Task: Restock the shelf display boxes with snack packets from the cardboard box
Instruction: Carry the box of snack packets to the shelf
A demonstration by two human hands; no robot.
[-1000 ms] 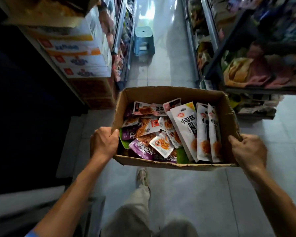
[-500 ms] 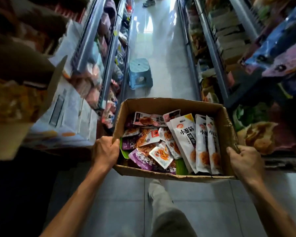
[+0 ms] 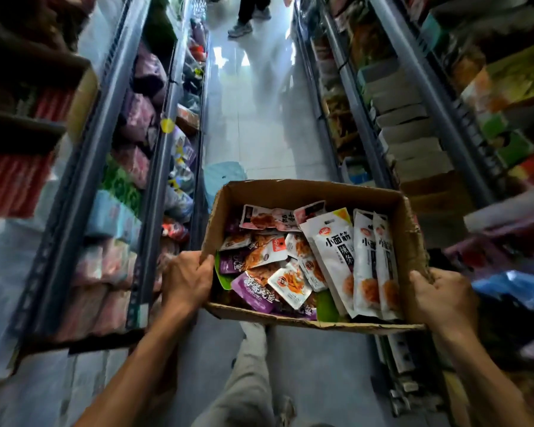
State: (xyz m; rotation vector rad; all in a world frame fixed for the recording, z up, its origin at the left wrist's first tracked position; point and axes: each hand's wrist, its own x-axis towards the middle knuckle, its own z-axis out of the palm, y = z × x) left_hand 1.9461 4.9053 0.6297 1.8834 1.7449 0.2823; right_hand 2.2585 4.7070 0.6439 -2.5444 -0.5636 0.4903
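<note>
Head view: an open cardboard box (image 3: 309, 192) is held in the air over the aisle floor (image 3: 253, 124), between two shelf runs. The left hand (image 3: 187, 280) is clamped on the box's left wall at the near-left corner, thumb hooked over the rim, fingers hidden under or behind the wall. The right hand (image 3: 443, 298) is wrapped around the right wall at the near-right corner, fingers curled over the torn rim.

Snack packets are carried loose inside the box. Three tall white packets (image 3: 364, 260) with black characters are leaned side by side along the right wall, tops toward the far edge. Small orange-print white packets (image 3: 289, 283) and purple packets (image 3: 253, 289) are piled in the middle and at the near-left. Pink packets (image 3: 267, 218) are laid along the far wall. Green packaging is seen at the left wall and the near edge.

The left shelf (image 3: 154, 167) is stacked with purple and pink bags; a yellow tag (image 3: 167, 125) is seen on its rail. On the right shelf (image 3: 438, 118), a row of grey-brown display boxes (image 3: 404, 118) is seen; their contents cannot be made out. A pale blue stool (image 3: 221, 177) is partly hidden behind the box's far-left corner. A grey trouser leg (image 3: 244, 374) and a shoe (image 3: 285, 409) are visible below the box. Another person's feet (image 3: 244, 26) are seen at the far end of the aisle. Shelf edges are motion-blurred.
</note>
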